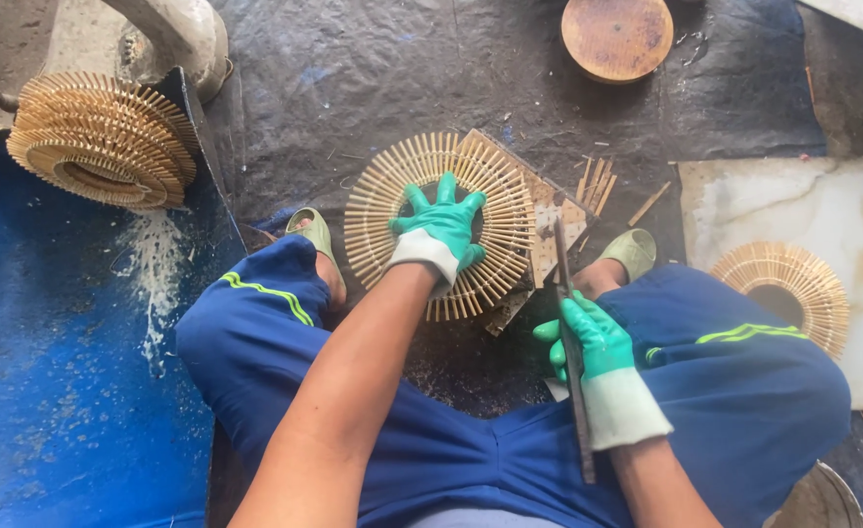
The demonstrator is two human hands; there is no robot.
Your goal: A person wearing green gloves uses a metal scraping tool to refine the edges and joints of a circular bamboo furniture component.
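Dark tarp floor (373,68), littered with bamboo slivers. Centre frame: left hand (441,230), green-gloved, fingers spread flat and released on a bamboo ring (438,225), apparently pinning it steady on a wood block (549,230). Radiating pale sticks around an open middle, sunburst-like. Right hand (588,342) clenched around a long dark blade (570,342), point up beside the ring. Finished rings stacked (99,137) upper left; one more (788,288) on a slab at right.

your left hand (439,235) lies on the stick ring (439,225) between your feet. your right hand (588,342) holds a flat blade (570,342) to its right. a stack of rings (104,137) sits far left, another ring (788,288) far right.
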